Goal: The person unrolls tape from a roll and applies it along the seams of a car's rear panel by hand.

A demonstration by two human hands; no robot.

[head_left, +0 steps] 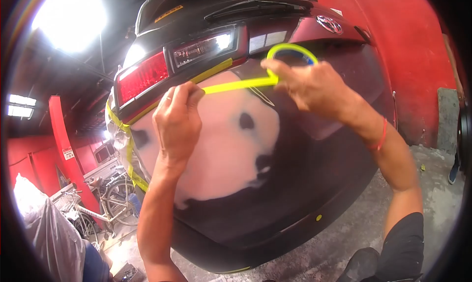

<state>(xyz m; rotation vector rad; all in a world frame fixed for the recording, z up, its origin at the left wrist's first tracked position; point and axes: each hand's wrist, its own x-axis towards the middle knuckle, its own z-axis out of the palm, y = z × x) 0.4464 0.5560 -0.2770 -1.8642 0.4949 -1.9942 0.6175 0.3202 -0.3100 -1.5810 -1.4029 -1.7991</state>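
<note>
A strip of yellow masking tape (238,84) is stretched between my two hands, in front of the dark car's rear bumper (314,178). My left hand (178,117) pinches the strip's free end, just below the tail light (144,78). In my right hand (312,85) is the roll of masking tape (286,47), held by its ring with the strip running off it. Behind the strip lies a pale pinkish sanded patch (216,144) with dark spots. More yellow tape (211,70) follows the tail light's lower edge. Whether the stretched strip touches the car I cannot tell.
Plastic sheeting edged with yellow tape (129,154) covers the car's left side. Bicycles (105,203) and a grey covered object (44,233) stand at the left. A red wall (408,50) rises at the right, with a board (447,119) leaning there. The floor is concrete.
</note>
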